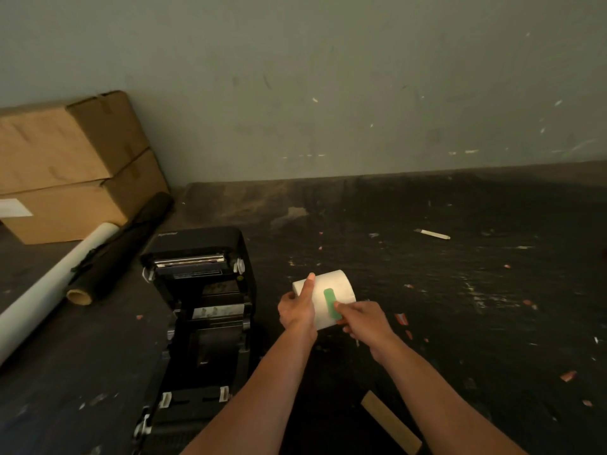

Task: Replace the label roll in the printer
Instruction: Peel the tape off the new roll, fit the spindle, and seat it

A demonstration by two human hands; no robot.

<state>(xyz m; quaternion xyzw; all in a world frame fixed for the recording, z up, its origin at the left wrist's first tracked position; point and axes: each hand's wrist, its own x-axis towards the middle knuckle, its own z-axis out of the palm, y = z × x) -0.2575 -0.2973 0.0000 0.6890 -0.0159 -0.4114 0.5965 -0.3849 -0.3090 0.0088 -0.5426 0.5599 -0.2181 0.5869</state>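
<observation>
The left hand (296, 308) grips the white paper label roll (331, 293) while right-hand fingers (345, 311) pinch its green tape strip (329, 302) beside the open black plastic printer (203, 310).

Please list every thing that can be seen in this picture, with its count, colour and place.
label roll: 1, white, held above the table, right of the printer
sticker: 1, green, on the label roll
printer: 1, black, lid open, left of the hands
cardboard boxes: 2, brown, stacked, far left
paper roll: 1, white, left of the printer
dark roll: 1, black, beside the paper roll
table: 1, dark, littered with scraps
left hand: 1, grips the label roll
right hand: 1, pinches the sticker
</observation>
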